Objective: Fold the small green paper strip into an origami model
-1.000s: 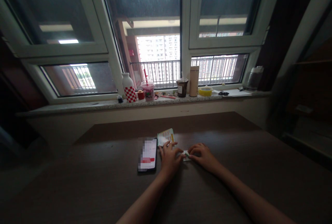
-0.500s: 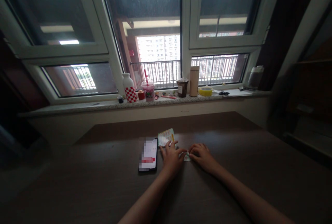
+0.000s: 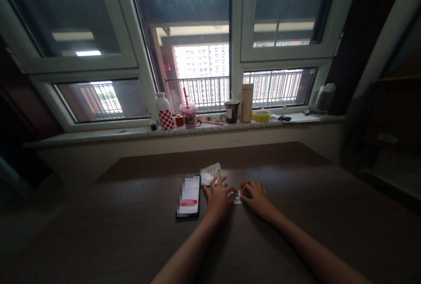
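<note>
A small light piece of paper (image 3: 237,198), printed in green and yellow, lies low over the table between my hands. My left hand (image 3: 217,197) pinches its left edge with thumb and forefinger, while the other fingers spread toward a larger printed paper packet (image 3: 210,173). At the right edge, my right hand (image 3: 258,197) is curled, thumb and forefinger closed on the same small piece. My fingers cover part of it. Left of my left hand lies a phone (image 3: 189,197) with its screen lit and partly blurred.
The brown table (image 3: 131,240) reaches toward a windowsill (image 3: 131,132). On the sill stand a checkered bottle (image 3: 165,113), a pink cup with a straw (image 3: 188,115), a dark drink cup (image 3: 231,112), a tan flask (image 3: 246,103), a yellow tape roll (image 3: 261,116) and black scissors (image 3: 284,118).
My right hand's fingers have shifted slightly, and a little more of the small paper shows between my hands, with a yellow patch. My left hand stays nearly still.
</note>
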Demonstrator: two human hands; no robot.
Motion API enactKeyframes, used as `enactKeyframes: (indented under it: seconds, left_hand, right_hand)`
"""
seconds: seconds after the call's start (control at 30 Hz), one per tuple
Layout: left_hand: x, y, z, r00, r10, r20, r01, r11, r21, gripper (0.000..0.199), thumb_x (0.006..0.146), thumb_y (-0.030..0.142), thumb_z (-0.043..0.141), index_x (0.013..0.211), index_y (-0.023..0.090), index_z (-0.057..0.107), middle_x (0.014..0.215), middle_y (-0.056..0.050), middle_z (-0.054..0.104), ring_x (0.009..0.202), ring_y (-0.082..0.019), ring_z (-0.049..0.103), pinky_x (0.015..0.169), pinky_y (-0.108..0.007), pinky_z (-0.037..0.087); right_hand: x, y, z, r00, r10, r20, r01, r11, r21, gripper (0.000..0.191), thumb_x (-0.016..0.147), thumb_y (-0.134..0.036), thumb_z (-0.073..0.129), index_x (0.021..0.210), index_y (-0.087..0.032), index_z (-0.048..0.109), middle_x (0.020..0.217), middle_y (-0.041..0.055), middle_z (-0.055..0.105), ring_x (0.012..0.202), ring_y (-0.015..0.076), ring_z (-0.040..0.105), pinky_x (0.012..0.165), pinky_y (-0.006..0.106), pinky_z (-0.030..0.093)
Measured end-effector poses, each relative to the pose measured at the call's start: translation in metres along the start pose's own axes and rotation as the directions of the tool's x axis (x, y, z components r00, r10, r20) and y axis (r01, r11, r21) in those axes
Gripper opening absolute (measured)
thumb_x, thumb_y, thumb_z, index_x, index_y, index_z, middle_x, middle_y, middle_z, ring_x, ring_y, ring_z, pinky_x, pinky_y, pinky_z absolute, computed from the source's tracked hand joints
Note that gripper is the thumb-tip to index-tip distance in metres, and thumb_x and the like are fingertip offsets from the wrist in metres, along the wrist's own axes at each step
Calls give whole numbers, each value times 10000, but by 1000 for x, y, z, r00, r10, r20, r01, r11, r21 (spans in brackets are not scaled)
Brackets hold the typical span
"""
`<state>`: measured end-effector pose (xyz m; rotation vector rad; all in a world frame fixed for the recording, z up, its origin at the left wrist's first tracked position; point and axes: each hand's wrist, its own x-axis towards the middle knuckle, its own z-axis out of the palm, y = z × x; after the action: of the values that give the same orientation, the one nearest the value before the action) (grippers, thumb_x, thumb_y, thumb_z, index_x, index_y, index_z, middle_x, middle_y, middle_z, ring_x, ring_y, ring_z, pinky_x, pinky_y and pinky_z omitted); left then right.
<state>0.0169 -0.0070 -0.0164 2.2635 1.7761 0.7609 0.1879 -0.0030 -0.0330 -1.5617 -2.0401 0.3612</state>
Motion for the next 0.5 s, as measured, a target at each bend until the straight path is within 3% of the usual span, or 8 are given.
enactKeyframes:
  seconds: [0.23, 0.5]
  left_hand:
    - [1, -2, 1, 999, 31, 9, -31, 1000, 4, 151, 813, 375, 618, 927, 418, 708, 1400, 39, 464, 1335, -333, 278, 1027, -737, 40]
    - [-3, 1, -4, 997, 19, -71, -14, 998, 68, 142, 818, 419, 597, 871, 366, 718, 1382, 29, 499, 1342, -336, 261, 1033, -725, 37]
  right_hand:
    - [1, -2, 0, 1000, 2, -8, -2, 1000, -27, 96, 820, -331, 562, 856, -257, 610, 1092, 19, 589, 1093, 232, 478, 1010, 424, 287]
    - [-4, -4, -5, 989, -117, -92, 119, 993, 20, 100, 825, -278, 584, 889, -254, 657, 1018, 37, 607, 1032, 218, 506, 934, 375, 370]
